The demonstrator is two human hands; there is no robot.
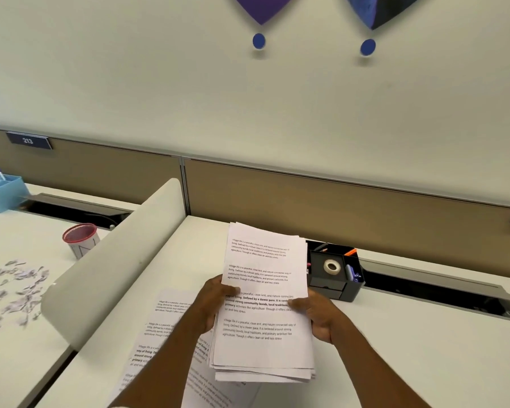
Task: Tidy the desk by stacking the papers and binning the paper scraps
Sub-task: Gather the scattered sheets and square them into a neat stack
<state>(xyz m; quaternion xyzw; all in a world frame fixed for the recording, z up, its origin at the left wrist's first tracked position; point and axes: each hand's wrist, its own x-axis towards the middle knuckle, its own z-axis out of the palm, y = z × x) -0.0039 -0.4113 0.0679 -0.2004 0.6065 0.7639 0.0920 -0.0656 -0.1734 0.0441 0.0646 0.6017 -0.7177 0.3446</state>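
The stack of papers (265, 304) was held up over the counter (424, 348), a little tilted away from the person, with both hands at its middle height. The left hand (211, 304) pinched the left edge, its thumb lying on the top sheet and its other fingers hidden under the stack. The right hand (321, 319) pinched the right edge in the same way. The lower edges of the sheets were not even and showed as steps at the bottom. Under the left arm, some loose sheets (159, 328) lay flat on the counter, overlapping each other and reaching near the front edge. On the left, a curved divider panel (121, 260) closed this counter, and beyond it the paper scraps (15, 287) were scattered on the neighbouring counter (27, 231), near a red mesh cup (80, 237). Just beside the stack's upper right corner stood a black organiser (333, 284) with a tape roll (332, 266) in it, at the back of the counter. To the right of the right arm there was bare counter surface up to the long slot (442, 290) at the back.
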